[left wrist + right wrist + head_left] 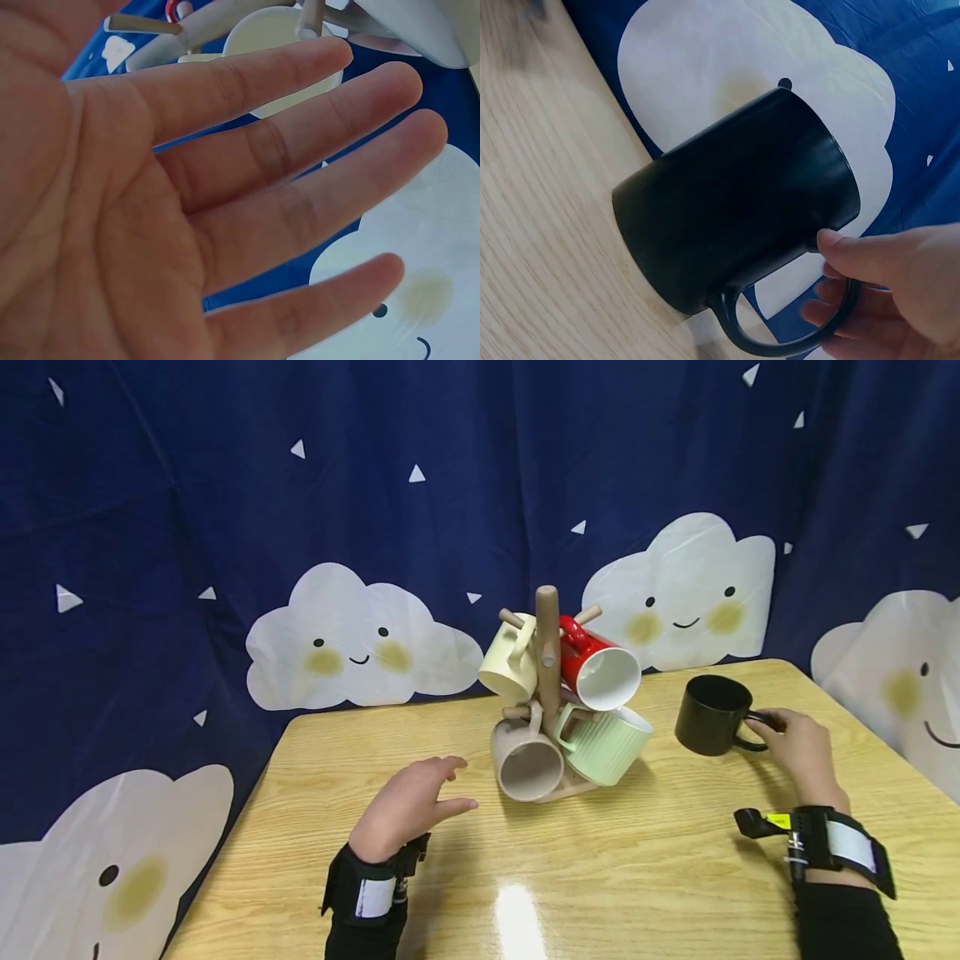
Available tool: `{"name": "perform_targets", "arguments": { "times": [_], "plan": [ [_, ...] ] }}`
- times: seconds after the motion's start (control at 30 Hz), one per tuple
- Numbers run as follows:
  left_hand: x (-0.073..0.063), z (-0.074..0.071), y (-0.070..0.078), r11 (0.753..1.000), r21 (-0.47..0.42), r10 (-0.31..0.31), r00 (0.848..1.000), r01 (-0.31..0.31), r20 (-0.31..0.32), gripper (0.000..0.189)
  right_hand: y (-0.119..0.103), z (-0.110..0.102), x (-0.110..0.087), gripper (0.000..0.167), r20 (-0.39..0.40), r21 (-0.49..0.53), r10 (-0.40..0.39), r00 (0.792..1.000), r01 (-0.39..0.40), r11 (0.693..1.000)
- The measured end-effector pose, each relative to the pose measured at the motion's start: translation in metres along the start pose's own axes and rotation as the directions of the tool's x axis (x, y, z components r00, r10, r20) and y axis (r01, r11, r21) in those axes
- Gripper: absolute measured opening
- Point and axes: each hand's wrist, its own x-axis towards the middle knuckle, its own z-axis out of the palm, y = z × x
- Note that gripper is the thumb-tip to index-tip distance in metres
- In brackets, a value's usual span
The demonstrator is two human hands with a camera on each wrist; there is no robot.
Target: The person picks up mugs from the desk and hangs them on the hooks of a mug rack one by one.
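At the table's right side, my right hand [806, 756] grips a black mug [703, 720] by its handle. Thumb and curled fingers are around the handle [761, 346] in the right wrist view; whether the upright mug touches the tabletop, I cannot tell. My left hand [408, 802] is left of a wooden mug tree [548, 652], fingers extended and palm bare in the left wrist view. Nearest to it hangs a greyish-beige mug [513, 747] on a low peg. Also hanging are a cream mug [504, 660], a red mug [573, 664] with white inside, and a ribbed light green mug [603, 752].
The light wooden table [637, 868] extends around the mug tree. Behind it hangs a dark blue curtain [450, 410] with white triangles and smiling clouds. Both wrists wear black straps, and a small device [761, 822] sticks out from the right one.
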Motion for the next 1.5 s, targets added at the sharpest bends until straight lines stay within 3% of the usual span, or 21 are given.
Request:
{"name": "perform_targets", "arguments": {
  "times": [0.23,0.4,0.5,0.67,0.8,0.9,1.0,1.07,1.17,1.23,1.37,1.5],
  "plan": [
    [-0.001,0.001,-0.002,1.000,0.008,-0.001,1.000,0.001,0.010,0.049,-0.002,-0.002,0.000,0.034,-0.010,-0.013,-0.018,1.000,0.018,1.000],
    [-0.002,0.002,-0.002,1.000,0.011,-0.003,1.000,0.003,0.005,0.049,-0.013,-0.015,0.002,0.034,-0.091,-0.007,-0.021,0.996,0.021,1.000],
    [-0.002,0.002,-0.002,1.000,0.011,0.002,1.000,-0.002,-0.004,0.049,-0.024,-0.034,0.000,0.034,-0.159,0.041,0.032,0.987,-0.026,0.999],
    [-0.001,-0.001,-0.001,1.000,0.009,0.012,1.000,-0.011,-0.017,0.049,-0.044,-0.062,-0.003,0.034,-0.266,0.134,0.139,0.954,-0.106,0.985],
    [-0.001,-0.002,-0.001,1.000,0.008,0.012,1.000,-0.012,-0.013,0.050,-0.056,-0.078,-0.009,0.030,-0.300,0.190,0.191,0.935,-0.137,0.972],
    [-0.001,-0.002,-0.002,1.000,0.009,0.010,1.000,-0.010,-0.011,0.049,-0.062,-0.088,-0.016,0.013,-0.314,0.327,0.128,0.941,-0.020,0.945],
    [-0.001,-0.002,-0.001,1.000,0.011,0.011,1.000,-0.011,-0.010,0.049,-0.074,-0.096,-0.025,0.023,-0.307,0.452,0.047,0.950,0.103,0.886],
    [0.000,-0.001,-0.001,1.000,0.012,0.014,1.000,-0.014,-0.010,0.049,-0.086,-0.100,-0.031,0.026,-0.304,0.468,0.009,0.953,0.141,0.872],
    [0.000,-0.001,0.000,1.000,0.011,0.015,1.000,-0.015,-0.010,0.050,-0.108,-0.101,-0.038,0.029,-0.309,0.441,-0.045,0.950,0.185,0.878],
    [0.000,-0.001,0.000,1.000,0.011,0.017,1.000,-0.017,-0.008,0.050,-0.122,-0.098,-0.042,0.034,-0.317,0.420,-0.132,0.939,0.264,0.868],
    [-0.001,-0.001,0.000,1.000,0.013,0.018,1.000,-0.018,-0.004,0.051,-0.149,-0.085,-0.047,0.033,-0.284,0.435,-0.337,0.897,0.434,0.789],
    [-0.001,-0.001,0.001,1.000,0.016,0.016,1.000,-0.016,-0.002,0.051,-0.176,-0.066,-0.054,0.019,-0.230,0.421,-0.449,0.864,0.504,0.754]
  ]
}}
